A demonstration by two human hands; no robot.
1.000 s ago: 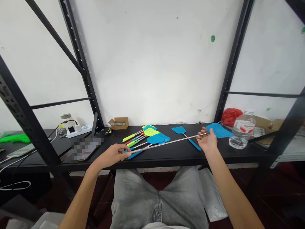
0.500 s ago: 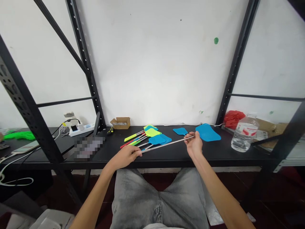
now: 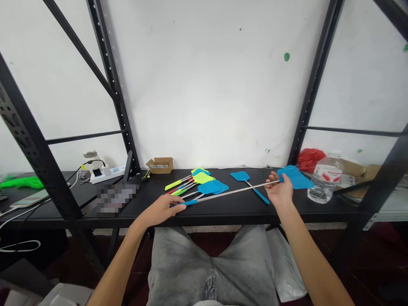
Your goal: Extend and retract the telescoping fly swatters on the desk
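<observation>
A blue fly swatter [image 3: 234,192] with a long metal rod stretches between my two hands above the black table. My left hand [image 3: 164,209] is closed around its blue handle. At the other end, my right hand [image 3: 280,189] grips the rod just below the blue head. Another blue fly swatter [image 3: 241,176] lies beyond the rod, its handle passing under it toward the front edge. Several blue swatters [image 3: 212,187] lie fanned out behind my left hand, beside a pile of yellow-green, blue and red-handled swatters [image 3: 201,177].
A small open cardboard box [image 3: 161,166] and a yellow-black cutter [image 3: 146,175] sit at the back left. To the right stand a clear water bottle [image 3: 325,178] and a red plastic bag [image 3: 310,160]. Black metal posts [image 3: 314,80] frame both sides. A power strip [image 3: 108,173] lies left.
My right hand has moved right with the swatter's head, and my left hand slightly left. More rod and the blue handle now show between them. The second swatter's handle has come into view.
</observation>
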